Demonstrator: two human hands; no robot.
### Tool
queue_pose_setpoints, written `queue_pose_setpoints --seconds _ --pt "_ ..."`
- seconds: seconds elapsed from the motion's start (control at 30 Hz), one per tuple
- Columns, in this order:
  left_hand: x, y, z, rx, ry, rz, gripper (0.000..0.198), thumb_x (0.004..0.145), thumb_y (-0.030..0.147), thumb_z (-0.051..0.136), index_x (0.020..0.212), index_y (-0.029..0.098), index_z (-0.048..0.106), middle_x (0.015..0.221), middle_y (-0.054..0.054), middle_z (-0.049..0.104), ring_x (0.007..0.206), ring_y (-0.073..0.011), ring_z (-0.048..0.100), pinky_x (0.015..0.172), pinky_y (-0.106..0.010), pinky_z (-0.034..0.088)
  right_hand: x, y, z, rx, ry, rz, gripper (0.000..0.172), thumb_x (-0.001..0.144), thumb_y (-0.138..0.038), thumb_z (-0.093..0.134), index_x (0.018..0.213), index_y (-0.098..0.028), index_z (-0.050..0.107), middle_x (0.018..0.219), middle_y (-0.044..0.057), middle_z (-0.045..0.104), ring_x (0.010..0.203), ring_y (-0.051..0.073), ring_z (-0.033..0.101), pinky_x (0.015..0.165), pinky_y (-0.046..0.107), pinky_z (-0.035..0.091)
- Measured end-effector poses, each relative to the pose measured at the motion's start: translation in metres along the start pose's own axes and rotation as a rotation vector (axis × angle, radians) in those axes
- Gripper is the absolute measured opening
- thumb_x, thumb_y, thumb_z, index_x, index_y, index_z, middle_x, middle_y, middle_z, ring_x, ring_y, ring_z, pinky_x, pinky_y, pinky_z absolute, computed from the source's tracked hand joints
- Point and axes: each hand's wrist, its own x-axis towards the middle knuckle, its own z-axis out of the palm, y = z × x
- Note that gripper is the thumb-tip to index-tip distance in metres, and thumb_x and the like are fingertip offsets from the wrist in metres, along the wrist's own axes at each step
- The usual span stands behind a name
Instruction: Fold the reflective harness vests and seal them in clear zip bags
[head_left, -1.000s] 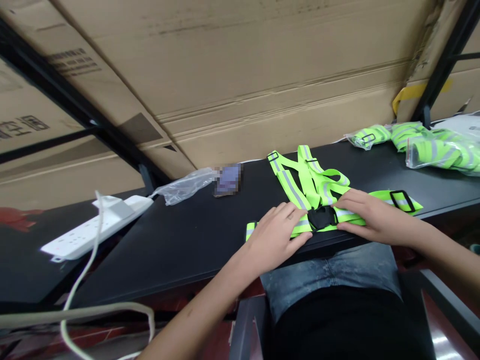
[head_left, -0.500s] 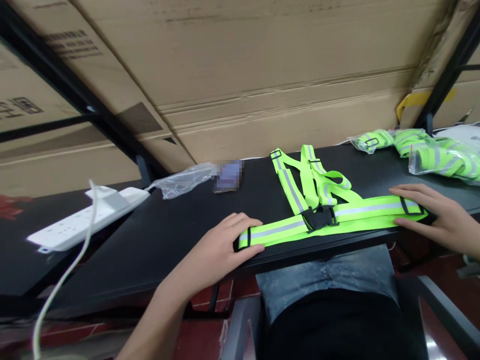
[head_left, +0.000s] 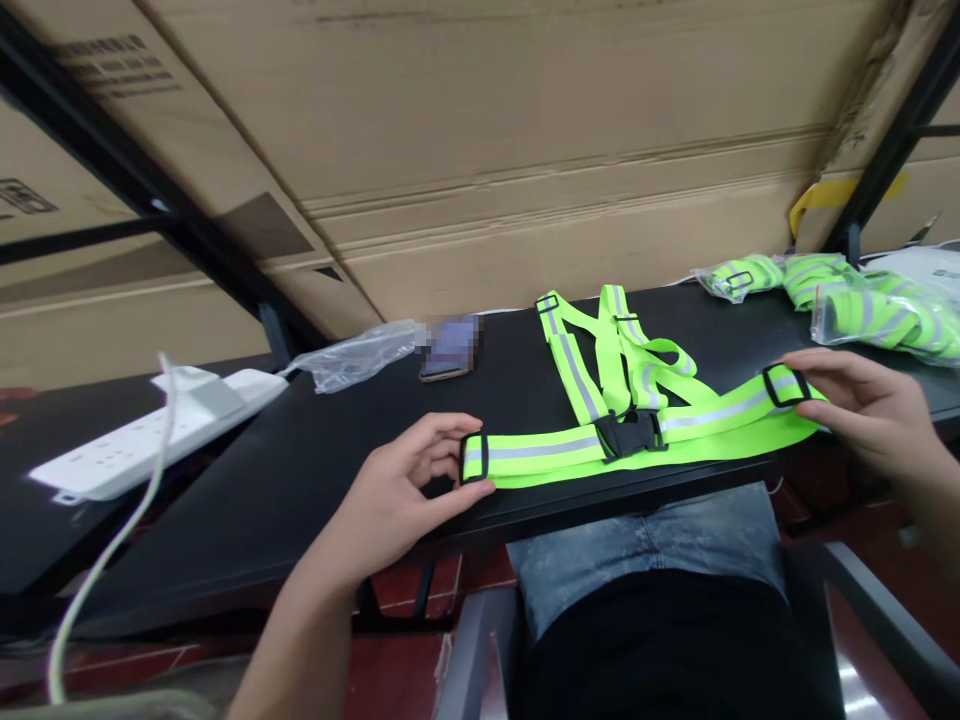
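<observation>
A neon-yellow reflective vest [head_left: 547, 448] of elastic straps with grey stripes lies on the black table in front of me. Its waist belt runs sideways, joined at the middle by a fastened black side-release buckle [head_left: 630, 436]. The shoulder straps spread away toward the back. My left hand [head_left: 409, 490] grips the belt's left end, fingertips above and thumb below a black slider [head_left: 474, 458]. At the belt's other end, my right hand [head_left: 866, 410] pinches the strap by a second slider [head_left: 784, 385], holding that end tilted up. Parts of the right fingers are hidden.
Bagged reflective vests [head_left: 885, 315] lie at the back right. A phone [head_left: 451, 348] and a clear plastic bag [head_left: 360, 360] rest behind the belt. To the left is a white power strip [head_left: 161, 435] with a cable. Cardboard [head_left: 562, 130] stands along the back.
My right hand has closed on the belt's right end and lifted and turned its slider. My left hand has shifted slightly left with its end. The view has moved a little.
</observation>
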Motion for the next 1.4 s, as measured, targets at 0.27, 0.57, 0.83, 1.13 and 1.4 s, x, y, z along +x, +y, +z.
queue_pose_setpoints --seconds 0.27,0.57,0.83,1.13,1.4 --pt "0.024 0.020 0.023 -0.338 0.211 0.087 0.049 0.065 0.027 0.087 0.106 0.019 0.060 0.102 -0.007 0.067 0.093 -0.0203 0.066 0.080 -0.031 0.057 0.017 -0.015 0.050 0.018 -0.183 -0.125 0.038 0.081 -0.039 0.074 0.116 -0.025 0.067 0.119 0.009 0.067 0.113 0.028 0.064 0.101 0.044 0.052" --pt "0.052 0.042 0.082 -0.832 0.162 -0.013 0.039 0.080 0.036 0.076 0.112 0.022 0.058 0.100 -0.003 0.062 0.084 -0.0190 0.069 0.087 -0.039 0.054 0.028 -0.048 0.098 -0.297 -0.525 -0.322 0.053 0.083 -0.050 0.071 0.128 -0.023 0.060 0.111 0.009 0.068 0.098 0.024 0.066 0.087 0.037 0.051" --pt "0.050 0.036 0.096 -0.917 0.369 0.083 0.034 0.086 0.045 0.068 0.110 0.023 0.058 0.093 -0.002 0.056 0.060 -0.0087 0.048 0.054 -0.025 0.044 0.038 -0.053 0.138 -0.335 -0.432 -0.150 0.032 0.101 -0.043 0.040 0.097 -0.018 0.060 0.059 -0.003 0.057 0.050 0.011 0.048 0.053 0.025 0.035" --pt "0.044 0.039 0.105 -0.790 0.382 0.176 0.036 0.086 0.048 0.069 0.109 0.024 0.054 0.097 -0.003 0.057 0.063 -0.0089 0.047 0.062 -0.027 0.044 0.031 -0.040 0.171 -0.470 -0.412 -0.513 0.037 0.098 -0.036 0.055 0.069 -0.015 0.065 0.061 0.002 0.061 0.057 0.013 0.054 0.057 0.026 0.037" --pt "0.048 0.033 0.104 -0.774 0.438 0.106 0.032 0.090 0.047 0.063 0.109 0.024 0.053 0.087 -0.002 0.061 0.059 -0.0088 0.047 0.057 -0.024 0.041 0.032 -0.038 0.140 -0.362 -0.792 -0.718 0.052 0.084 -0.057 0.064 0.111 -0.014 0.072 0.106 0.013 0.069 0.098 0.024 0.060 0.089 0.039 0.050"
